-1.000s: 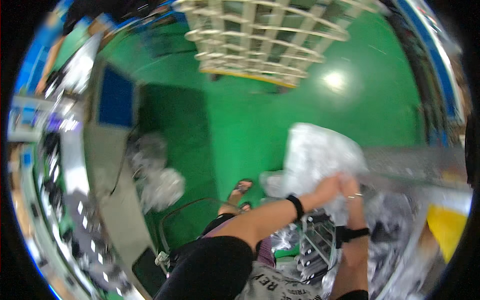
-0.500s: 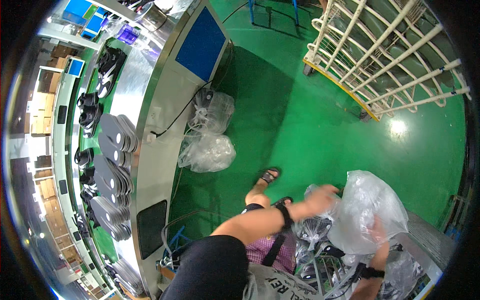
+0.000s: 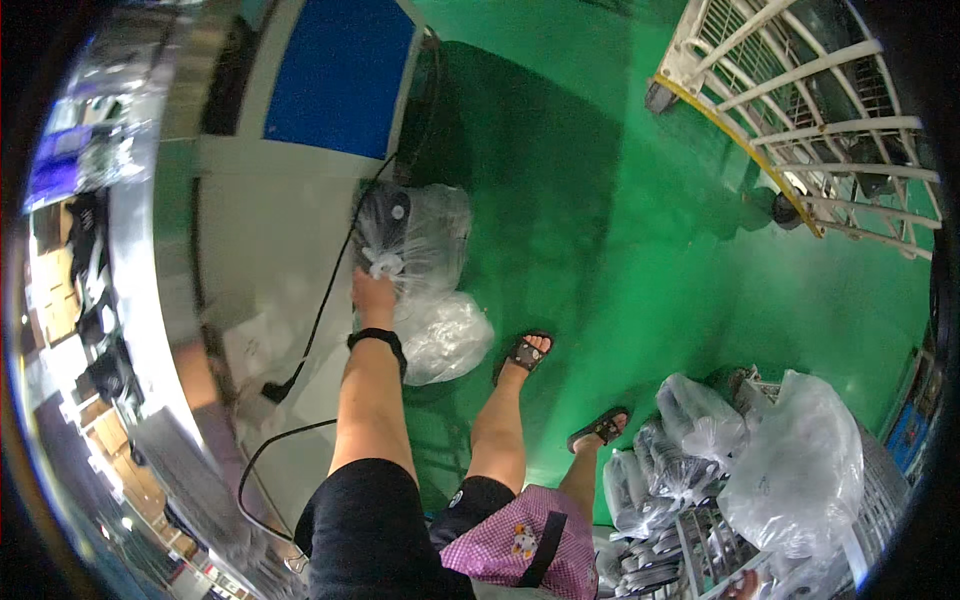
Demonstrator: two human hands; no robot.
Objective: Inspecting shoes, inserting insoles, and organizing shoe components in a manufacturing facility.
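Left hand (image 3: pixel 373 293): arm stretched down and forward, black wristband at the wrist. Fingers closed on the knotted neck of a clear plastic bag (image 3: pixel 415 240) standing on the green floor (image 3: pixel 620 260) against the grey machine cabinet (image 3: pixel 270 230). The fingertips are hidden behind the hand.

Right hand (image 3: pixel 745 583): only a sliver shows at the lower edge among bags; whether it is open or gripping cannot be told.

Clear plastic bag, contents: dark rounded pieces, one with a pale disc, seen through crinkled film; their kind cannot be made out.

Second clear bag (image 3: pixel 445 338): lies just beside and below the first, touching it; contents pale and indistinct.

Large pale bag (image 3: pixel 800 470): lower right, resting on a wire basket (image 3: pixel 700 555) that is cut off by the frame edge. Smaller clear bags (image 3: pixel 660 470) beside it hold dark parts, blurred.

Black cable (image 3: pixel 320 310): runs down the cabinet front to a plug near the floor.

White wire cage trolley (image 3: pixel 800 110): upper right, yellow base rail, partly out of frame.

Bench (image 3: pixel 90 300): far left, strongly bent by the lens, carrying dark items too smeared to identify.

Person's feet in sandals (image 3: pixel 525 352) stand on the floor near the second bag.
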